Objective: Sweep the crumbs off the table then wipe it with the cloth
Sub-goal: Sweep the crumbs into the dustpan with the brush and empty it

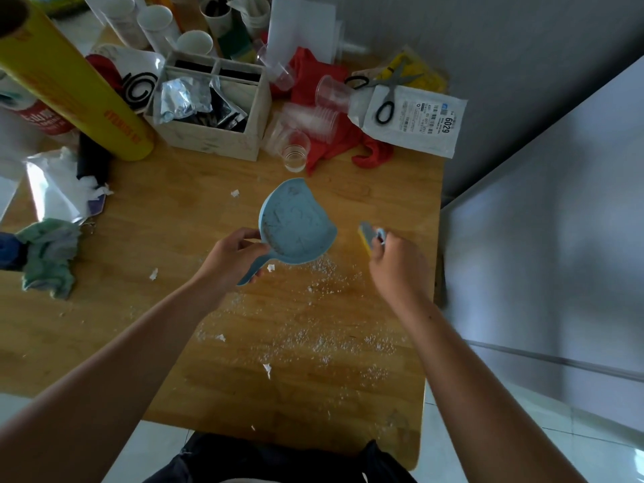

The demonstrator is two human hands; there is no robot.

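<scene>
2 hands: L (231,259) w/ 1 dustpan (296,224), R (397,266) w/ 1 brush (370,235).

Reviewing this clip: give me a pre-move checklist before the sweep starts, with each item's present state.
1. Left hand grips the light blue plastic dustpan: ok.
2. Right hand holds the small blue and yellow brush: ok.
3. Dustpan lip down on the wooden table: not ok, it is raised and tilted.
4. White crumbs still on the table: ok, sweeping needed.
5. Crumpled green cloth ready at the table's left: ok.
</scene>
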